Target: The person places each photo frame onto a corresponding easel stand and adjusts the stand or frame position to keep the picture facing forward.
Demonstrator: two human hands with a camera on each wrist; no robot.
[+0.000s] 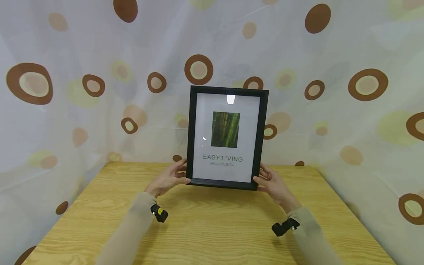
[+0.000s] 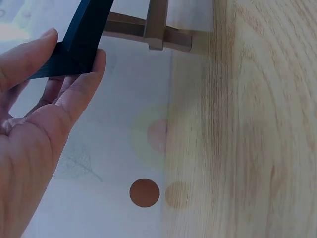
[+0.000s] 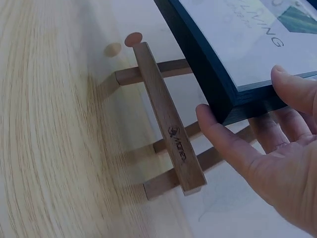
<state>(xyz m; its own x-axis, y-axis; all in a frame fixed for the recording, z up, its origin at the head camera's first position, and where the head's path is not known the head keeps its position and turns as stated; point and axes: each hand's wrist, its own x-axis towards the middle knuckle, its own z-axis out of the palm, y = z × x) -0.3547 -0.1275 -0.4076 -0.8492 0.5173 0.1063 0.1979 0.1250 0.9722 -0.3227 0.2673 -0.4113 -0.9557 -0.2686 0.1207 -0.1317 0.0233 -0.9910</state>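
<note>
Both hands hold a black picture frame (image 1: 225,136) with a green bamboo print and the words EASY LIVING, tilted slightly. The left hand (image 1: 169,177) grips its lower left corner, thumb on the front and fingers beneath. At the lower right corner the right hand (image 1: 274,187) holds it the same way, its thumb over the front edge. Behind and below the frame stands a small wooden easel (image 3: 168,119) with lettering on its crossbar; part of it also shows in the left wrist view. In the head view the frame hides the easel.
A light wood-grain table (image 1: 218,224) lies under the hands. Close behind its back edge hangs a pale curtain (image 1: 225,36) with brown and yellow dots, which also runs along both sides. Small black wrist cameras sit on both sleeves.
</note>
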